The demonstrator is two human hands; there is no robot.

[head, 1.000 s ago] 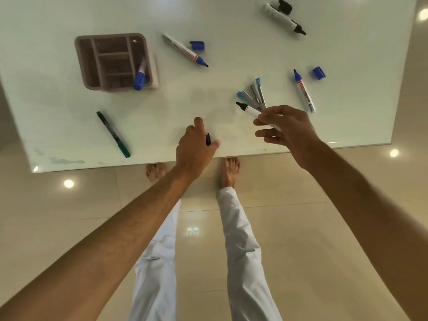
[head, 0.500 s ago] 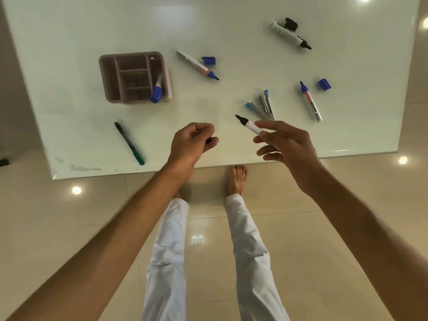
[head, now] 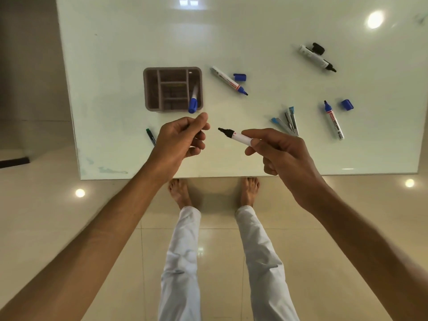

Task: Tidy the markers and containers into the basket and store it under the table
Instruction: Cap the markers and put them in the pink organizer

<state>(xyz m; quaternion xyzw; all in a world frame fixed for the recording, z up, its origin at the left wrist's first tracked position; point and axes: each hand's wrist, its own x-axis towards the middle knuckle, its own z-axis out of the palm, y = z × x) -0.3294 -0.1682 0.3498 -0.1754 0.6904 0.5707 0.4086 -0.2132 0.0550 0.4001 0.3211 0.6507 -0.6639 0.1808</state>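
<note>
My right hand [head: 281, 151] holds an uncapped black-tipped white marker [head: 235, 136], tip pointing left. My left hand [head: 180, 141] is closed on a small black cap, mostly hidden in the fingers, a short gap from the tip. A grey divided basket [head: 151, 89] stands on the white table [head: 115, 54] and holds one blue-capped marker [head: 193, 100]. Loose on the table lie an uncapped blue marker [head: 228, 80] with its blue cap [head: 240, 77], another uncapped blue marker [head: 333, 120] with its cap [head: 347, 104], a black marker [head: 316, 57] with its cap [head: 318, 48], and a bundle of grey pens [head: 287, 121].
A green marker [head: 151, 136] lies partly behind my left wrist. The table's near edge runs just above my bare feet [head: 178, 193] on the shiny tiled floor. A dark strip [head: 14, 162] lies on the floor at the left.
My left hand picked the black cap off the table and rose toward the marker tip. My right hand moved slightly with the marker. The view shifted, so the table sits lower in frame.
</note>
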